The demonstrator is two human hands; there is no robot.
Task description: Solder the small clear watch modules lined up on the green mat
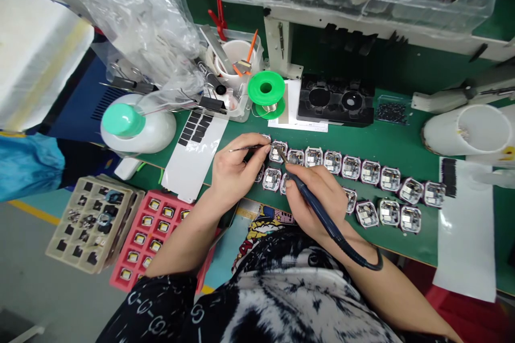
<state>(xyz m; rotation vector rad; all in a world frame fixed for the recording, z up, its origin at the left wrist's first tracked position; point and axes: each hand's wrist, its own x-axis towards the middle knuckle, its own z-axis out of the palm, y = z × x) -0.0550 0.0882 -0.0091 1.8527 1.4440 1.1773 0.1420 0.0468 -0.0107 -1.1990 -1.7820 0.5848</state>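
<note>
A dark-handled soldering iron (317, 209) lies in the grip of my right hand (328, 187), its cord trailing over the wrist. The iron's tip meets or hovers just above a small square watch body (278, 151) with exposed circuitry; contact is hard to tell. My left hand (235, 171) pinches a thin metal tool that looks like tweezers (244, 148), with its fingertips at the left side of that same watch body. More open watch bodies (351, 167) run in two rows to the right, and my right hand covers part of the nearer row.
Behind my hands stand a green solder spool (265, 88) and a black fixture (336, 99). A white bottle with a green cap (139, 123) is at left, a white cup (466, 128) at right. Red (139, 238) and beige trays (86, 225) sit lower left. Clear bins (362, 8) are overhead.
</note>
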